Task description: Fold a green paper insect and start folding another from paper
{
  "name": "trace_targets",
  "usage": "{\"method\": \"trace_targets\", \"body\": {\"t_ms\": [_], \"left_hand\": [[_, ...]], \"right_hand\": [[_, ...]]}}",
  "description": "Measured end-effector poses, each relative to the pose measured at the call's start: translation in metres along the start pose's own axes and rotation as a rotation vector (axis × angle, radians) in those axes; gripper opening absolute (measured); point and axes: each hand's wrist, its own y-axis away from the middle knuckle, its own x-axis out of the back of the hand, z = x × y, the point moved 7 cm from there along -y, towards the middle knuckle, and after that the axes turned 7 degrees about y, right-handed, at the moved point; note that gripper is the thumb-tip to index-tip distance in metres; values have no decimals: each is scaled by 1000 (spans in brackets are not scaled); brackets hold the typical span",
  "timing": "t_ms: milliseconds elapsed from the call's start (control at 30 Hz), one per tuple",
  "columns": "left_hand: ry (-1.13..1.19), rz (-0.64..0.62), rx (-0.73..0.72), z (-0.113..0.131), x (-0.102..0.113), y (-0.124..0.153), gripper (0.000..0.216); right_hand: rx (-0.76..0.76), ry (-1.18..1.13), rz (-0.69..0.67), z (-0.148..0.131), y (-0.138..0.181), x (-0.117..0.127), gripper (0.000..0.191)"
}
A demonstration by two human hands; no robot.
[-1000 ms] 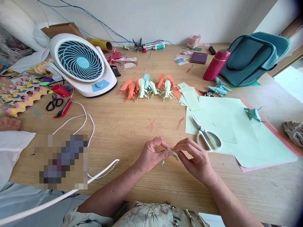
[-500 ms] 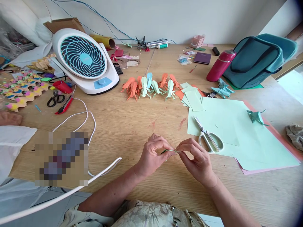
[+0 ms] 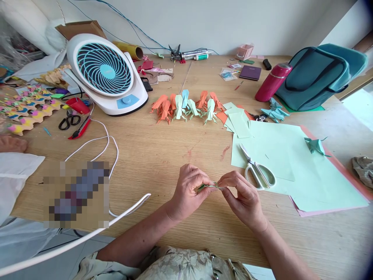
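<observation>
Between my two hands is a small folded piece of green paper, mostly covered by the fingers. My left hand pinches it between thumb and fingers. From the other side, my right hand pinches its tip, the fingertips of both hands almost meeting. White-handled scissors lie just beyond my right hand, partly on a large pale green sheet. Farther off stands a row of folded paper figures in orange, pale green and blue.
A white fan stands at the back left, its cable looping over the table. Pale green paper pieces, a red bottle and a teal bag are at the right. Another person's hand rests at the left edge.
Both hands stay in nearly the same place, still pinching the folded paper. A little more of its green edge shows between the fingertips. The whole view has shifted slightly.
</observation>
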Motion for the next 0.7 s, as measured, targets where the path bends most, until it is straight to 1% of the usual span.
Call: {"method": "trace_targets", "body": {"t_ms": [133,200,333,433,567,700], "left_hand": [[-36,-22,-26,0,-1,0,11],[-61,-39,-31,0,-2,0,15],[-139,-46,-58,3,-1,0,17],[-194,-61,-99,6,-1,1,14],[-237,-61,-134,8,-1,2,9],[-260,-75,-165,11,-2,3,8]], "right_hand": [[-60,-39,50,5,1,6,17],[-68,-44,50,6,1,7,16],[-20,-11,4,1,0,5,13],[26,44,-20,-4,-1,3,17],[66,64,-11,-8,-2,2,19],[59,55,-12,-7,-1,2,20]]}}
